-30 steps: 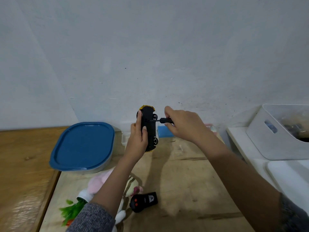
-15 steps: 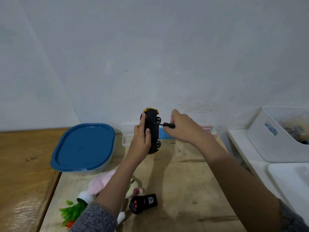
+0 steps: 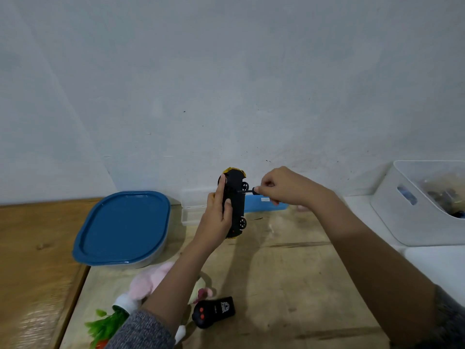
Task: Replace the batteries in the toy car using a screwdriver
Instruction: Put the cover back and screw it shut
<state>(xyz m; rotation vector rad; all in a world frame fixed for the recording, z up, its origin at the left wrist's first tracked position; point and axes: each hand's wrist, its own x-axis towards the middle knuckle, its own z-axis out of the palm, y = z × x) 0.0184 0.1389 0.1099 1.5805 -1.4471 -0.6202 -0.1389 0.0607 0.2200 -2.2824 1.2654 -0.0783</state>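
My left hand (image 3: 217,215) grips a toy car (image 3: 236,205), held on end above the wooden table with its black underside and wheels facing right and a yellow body edge at top. My right hand (image 3: 284,187) holds a small black-handled screwdriver (image 3: 249,191) level, its tip against the car's underside near the upper wheel. Most of the handle is hidden in my fingers. No batteries are visible.
A black remote control (image 3: 214,312) lies near the front of the table (image 3: 289,273). A blue-lidded container (image 3: 123,227) sits left, a clear box with a blue lid (image 3: 264,206) behind the car. A pink plush toy (image 3: 148,283) and green leaves lie front left. A white bin (image 3: 412,210) stands right.
Both hands with the car and screwdriver have drifted slightly right and up. My right hand has slid back, so more of the screwdriver shaft shows between fingers and car.
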